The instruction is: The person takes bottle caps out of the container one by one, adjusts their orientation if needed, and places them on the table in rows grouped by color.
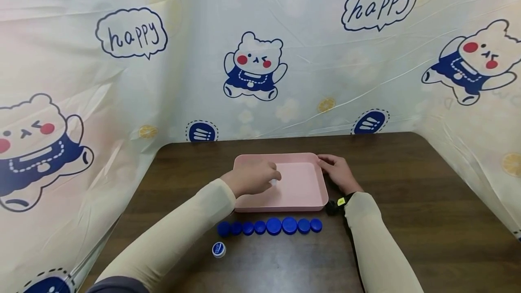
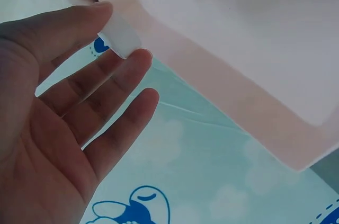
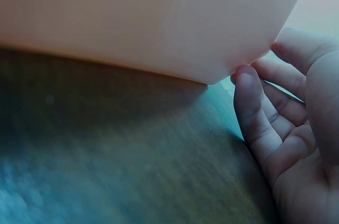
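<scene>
Over the pink tray (image 1: 297, 184), my left hand (image 1: 253, 178) pinches a small white cap (image 2: 122, 36) between thumb and fingertips. The other fingers of that hand (image 2: 69, 91) are spread and loosely bent. At the tray's far right corner my right hand (image 1: 338, 172) holds the edge. In the right wrist view, the thumb and fingers of this hand (image 3: 286, 128) meet the corner of the tray wall (image 3: 159, 23). Inside the tray, the bare floor shows to the right of my left hand; the part beneath that hand is hidden.
A row of several blue caps (image 1: 273, 226) of differing sizes lies along the tray's near side. Nearer me, at left, is a white cap with blue print (image 1: 218, 250). Brown wooden table (image 1: 399, 220) extends around; a printed curtain (image 1: 309, 71) hangs behind.
</scene>
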`<move>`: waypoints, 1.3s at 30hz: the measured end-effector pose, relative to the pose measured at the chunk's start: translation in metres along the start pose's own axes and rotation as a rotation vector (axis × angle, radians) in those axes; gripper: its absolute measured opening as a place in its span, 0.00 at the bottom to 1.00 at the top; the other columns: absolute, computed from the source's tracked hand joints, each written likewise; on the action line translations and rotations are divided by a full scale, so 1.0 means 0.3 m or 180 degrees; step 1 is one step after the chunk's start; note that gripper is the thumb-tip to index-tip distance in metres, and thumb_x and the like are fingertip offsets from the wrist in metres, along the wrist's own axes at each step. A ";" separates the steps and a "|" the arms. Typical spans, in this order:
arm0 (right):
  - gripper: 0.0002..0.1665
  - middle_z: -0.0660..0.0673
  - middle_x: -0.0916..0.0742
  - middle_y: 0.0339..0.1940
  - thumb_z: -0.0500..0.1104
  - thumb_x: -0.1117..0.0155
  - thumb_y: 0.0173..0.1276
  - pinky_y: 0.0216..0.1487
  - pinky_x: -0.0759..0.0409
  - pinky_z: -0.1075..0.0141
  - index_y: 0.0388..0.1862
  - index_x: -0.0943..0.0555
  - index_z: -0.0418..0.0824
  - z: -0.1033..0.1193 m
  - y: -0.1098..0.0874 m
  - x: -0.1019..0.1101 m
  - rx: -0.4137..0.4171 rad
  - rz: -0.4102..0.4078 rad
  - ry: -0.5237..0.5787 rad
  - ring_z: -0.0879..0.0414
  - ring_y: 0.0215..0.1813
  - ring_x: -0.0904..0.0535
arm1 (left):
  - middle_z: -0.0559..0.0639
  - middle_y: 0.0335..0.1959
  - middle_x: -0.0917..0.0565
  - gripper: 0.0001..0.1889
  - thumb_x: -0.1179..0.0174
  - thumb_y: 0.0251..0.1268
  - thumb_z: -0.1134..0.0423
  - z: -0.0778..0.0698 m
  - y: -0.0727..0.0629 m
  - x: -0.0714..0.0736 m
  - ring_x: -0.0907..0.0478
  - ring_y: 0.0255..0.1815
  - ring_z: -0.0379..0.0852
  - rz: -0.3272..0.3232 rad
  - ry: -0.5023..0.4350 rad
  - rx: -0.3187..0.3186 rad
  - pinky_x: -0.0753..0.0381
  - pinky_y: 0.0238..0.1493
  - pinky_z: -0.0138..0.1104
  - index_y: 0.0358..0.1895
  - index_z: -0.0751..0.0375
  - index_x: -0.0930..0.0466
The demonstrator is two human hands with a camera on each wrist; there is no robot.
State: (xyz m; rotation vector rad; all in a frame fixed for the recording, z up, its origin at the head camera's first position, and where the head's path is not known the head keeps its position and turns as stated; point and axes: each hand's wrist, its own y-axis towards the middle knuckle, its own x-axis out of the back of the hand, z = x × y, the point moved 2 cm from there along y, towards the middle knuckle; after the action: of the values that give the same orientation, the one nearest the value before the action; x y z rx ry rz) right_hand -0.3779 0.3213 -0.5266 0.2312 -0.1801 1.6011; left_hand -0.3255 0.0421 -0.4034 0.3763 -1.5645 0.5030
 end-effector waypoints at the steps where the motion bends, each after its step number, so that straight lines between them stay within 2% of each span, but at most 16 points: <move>1: 0.25 0.38 0.17 0.54 0.50 0.38 0.71 0.46 0.19 0.62 0.61 0.22 0.37 0.001 0.000 0.000 -0.0003 0.0006 -0.0012 0.48 0.45 0.17 | 0.48 0.40 0.16 0.13 0.34 0.61 0.66 -0.003 -0.008 0.003 0.21 0.40 0.41 -0.0006 -0.0015 0.0016 0.21 0.45 0.31 0.49 0.54 0.14; 5: 0.25 0.38 0.17 0.54 0.50 0.38 0.71 0.46 0.19 0.62 0.61 0.22 0.37 0.003 -0.001 -0.001 -0.0033 0.0000 0.0002 0.48 0.46 0.17 | 0.49 0.42 0.16 0.14 0.33 0.61 0.66 -0.017 -0.043 0.015 0.20 0.41 0.42 -0.0045 -0.0058 0.0062 0.21 0.46 0.32 0.50 0.55 0.15; 15: 0.27 0.37 0.17 0.53 0.52 0.37 0.70 0.43 0.19 0.65 0.60 0.21 0.37 -0.004 -0.002 0.002 -0.0015 -0.0059 -0.0052 0.49 0.43 0.18 | 0.48 0.43 0.15 0.13 0.32 0.61 0.62 -0.033 -0.149 0.021 0.17 0.41 0.42 -0.0299 0.0298 -0.0049 0.19 0.46 0.31 0.49 0.53 0.14; 21: 0.27 0.37 0.17 0.53 0.52 0.38 0.70 0.44 0.19 0.64 0.60 0.22 0.36 -0.002 -0.003 0.000 -0.0018 -0.0015 -0.0052 0.48 0.44 0.17 | 0.49 0.41 0.15 0.12 0.32 0.60 0.63 -0.034 -0.199 0.012 0.17 0.36 0.41 -0.0209 0.0333 0.0015 0.18 0.42 0.32 0.48 0.54 0.14; 25: 0.27 0.37 0.17 0.55 0.52 0.39 0.71 0.46 0.19 0.62 0.62 0.23 0.37 0.008 0.000 0.002 -0.0030 0.0002 -0.0079 0.47 0.46 0.17 | 0.48 0.40 0.16 0.13 0.31 0.59 0.62 -0.033 -0.228 0.018 0.18 0.34 0.41 -0.0195 0.0387 0.0080 0.18 0.38 0.31 0.48 0.54 0.14; 39: 0.25 0.37 0.17 0.55 0.50 0.39 0.72 0.44 0.19 0.65 0.61 0.22 0.36 0.013 0.002 0.000 -0.0074 -0.0027 -0.0092 0.47 0.45 0.17 | 0.47 0.36 0.16 0.10 0.31 0.59 0.64 -0.074 -0.294 0.007 0.20 0.32 0.40 -0.0379 0.0413 -0.0055 0.17 0.37 0.32 0.45 0.54 0.13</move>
State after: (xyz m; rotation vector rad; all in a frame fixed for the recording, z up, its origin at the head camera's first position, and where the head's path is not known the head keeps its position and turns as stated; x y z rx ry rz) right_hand -0.3783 0.3203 -0.5229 0.2369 -0.2198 1.5871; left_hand -0.2603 -0.0205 -0.3932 0.4131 -1.4113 0.4134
